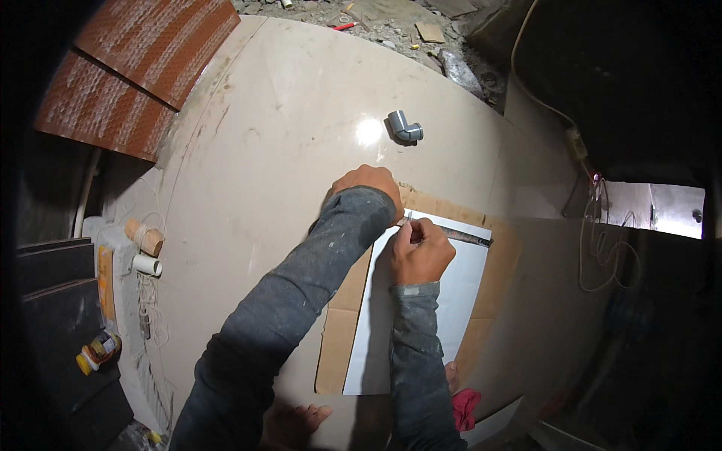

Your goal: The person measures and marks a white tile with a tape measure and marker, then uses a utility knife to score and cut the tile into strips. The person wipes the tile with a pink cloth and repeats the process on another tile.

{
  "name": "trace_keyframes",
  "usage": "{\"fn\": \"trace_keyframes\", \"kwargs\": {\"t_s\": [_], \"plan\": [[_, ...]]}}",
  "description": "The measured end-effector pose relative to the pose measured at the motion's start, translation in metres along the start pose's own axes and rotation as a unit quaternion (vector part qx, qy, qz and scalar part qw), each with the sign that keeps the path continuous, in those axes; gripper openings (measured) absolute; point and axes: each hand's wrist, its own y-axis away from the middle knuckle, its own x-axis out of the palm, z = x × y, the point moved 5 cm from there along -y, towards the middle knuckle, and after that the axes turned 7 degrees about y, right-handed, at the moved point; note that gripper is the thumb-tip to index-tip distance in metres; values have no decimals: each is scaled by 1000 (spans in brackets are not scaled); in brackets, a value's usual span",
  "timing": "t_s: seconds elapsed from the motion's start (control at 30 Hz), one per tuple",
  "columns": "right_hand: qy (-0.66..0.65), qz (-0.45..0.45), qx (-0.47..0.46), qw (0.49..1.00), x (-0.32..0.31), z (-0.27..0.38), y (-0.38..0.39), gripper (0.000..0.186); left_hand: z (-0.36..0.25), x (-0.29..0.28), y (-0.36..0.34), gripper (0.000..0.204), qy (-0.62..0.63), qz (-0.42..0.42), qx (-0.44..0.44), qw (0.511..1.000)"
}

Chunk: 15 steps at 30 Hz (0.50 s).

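Note:
A white sheet (459,293) lies on a larger piece of brown cardboard (342,323) on the floor. Across the sheet's far end runs a narrow dark strip (468,236), straight like a ruler. My left hand (368,188) is curled at the sheet's far left corner, by the strip's left end; its fingertips are hidden. My right hand (423,252) is closed in a pinch over the strip. A thin, light sliver shows at its fingertips, too small to name.
A grey pipe elbow (405,128) lies beyond my hands. Brown patterned panels (150,83) stand far left. At left are a ledge with a twine spool (144,237), a white pipe piece (147,264) and a yellow-capped bottle (98,353). Rubble (391,30) lies far off; a cable (553,109) hangs right.

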Motion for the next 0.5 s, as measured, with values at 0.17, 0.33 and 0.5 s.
{"fn": "trace_keyframes", "kwargs": {"t_s": [0.17, 0.33, 0.5], "plan": [[-16, -11, 0, 1000, 1, 2, 2, 10, 1, 1, 0, 31, -6, 8, 1, 1000], [-7, -9, 6, 1000, 2, 2, 2, 10, 1, 0, -1, 30, 1, 0, -1, 1000], [18, -10, -7, 1000, 0, 5, 0, 12, -1, 0, 0, 29, -7, 5, 6, 1000]]}}
